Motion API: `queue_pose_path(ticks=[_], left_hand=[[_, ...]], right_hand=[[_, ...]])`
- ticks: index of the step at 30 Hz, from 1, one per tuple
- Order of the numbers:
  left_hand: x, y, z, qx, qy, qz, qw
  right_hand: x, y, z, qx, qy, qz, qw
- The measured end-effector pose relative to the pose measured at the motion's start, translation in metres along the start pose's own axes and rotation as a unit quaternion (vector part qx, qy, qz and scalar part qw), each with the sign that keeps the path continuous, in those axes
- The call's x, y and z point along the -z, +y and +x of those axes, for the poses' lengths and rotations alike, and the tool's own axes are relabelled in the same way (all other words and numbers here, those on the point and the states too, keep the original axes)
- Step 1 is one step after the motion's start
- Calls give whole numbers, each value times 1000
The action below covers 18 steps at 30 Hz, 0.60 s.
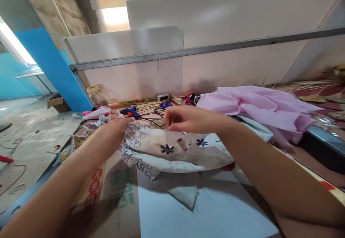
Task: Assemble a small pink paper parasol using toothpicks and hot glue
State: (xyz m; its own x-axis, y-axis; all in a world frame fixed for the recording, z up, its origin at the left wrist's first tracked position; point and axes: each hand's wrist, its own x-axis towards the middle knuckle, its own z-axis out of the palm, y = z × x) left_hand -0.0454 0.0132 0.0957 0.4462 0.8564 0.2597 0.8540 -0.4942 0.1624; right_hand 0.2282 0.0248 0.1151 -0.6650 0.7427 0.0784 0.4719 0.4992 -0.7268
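Note:
A thin white cloth (153,141) with black outline drawings and dark flower shapes is spread in front of me, its lower edge hanging in a pointed corner. My left hand (118,128) has its fingers closed at the cloth's upper left edge. Just above the cloth's far edge is my right hand (182,118), with its fingers curled towards the thumb; whatever they may hold is too small to make out. Under the cloth lies a large white sheet (172,216) on the worktable.
Behind the cloth lie a blue glue gun (130,112), thin sticks (148,106) and a small white device (163,97). A jar (94,96) stands at the back left. Pink fabric (258,105) is heaped at the right, near a black box (320,151). A white panel (229,62) closes the back.

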Motion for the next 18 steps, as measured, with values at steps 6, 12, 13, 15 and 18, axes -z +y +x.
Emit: queue_pose_path(ticks=[6, 12, 13, 15, 18], left_hand=[[-25, 10, -1, -66, -8, 177, 982], [-65, 47, -1, -164, -77, -54, 982], [-75, 51, -2, -166, -89, -63, 980], [-92, 54, -5, -179, -97, -42, 978], [-104, 56, -10, -186, -93, -11, 978]], right_hand=[[18, 44, 15, -195, 70, -327, 922], [62, 74, -13, -302, 131, -387, 861], [62, 79, -17, -319, 123, -393, 853], [60, 91, -20, -352, 113, -408, 834], [54, 106, -21, -389, 113, -430, 807]])
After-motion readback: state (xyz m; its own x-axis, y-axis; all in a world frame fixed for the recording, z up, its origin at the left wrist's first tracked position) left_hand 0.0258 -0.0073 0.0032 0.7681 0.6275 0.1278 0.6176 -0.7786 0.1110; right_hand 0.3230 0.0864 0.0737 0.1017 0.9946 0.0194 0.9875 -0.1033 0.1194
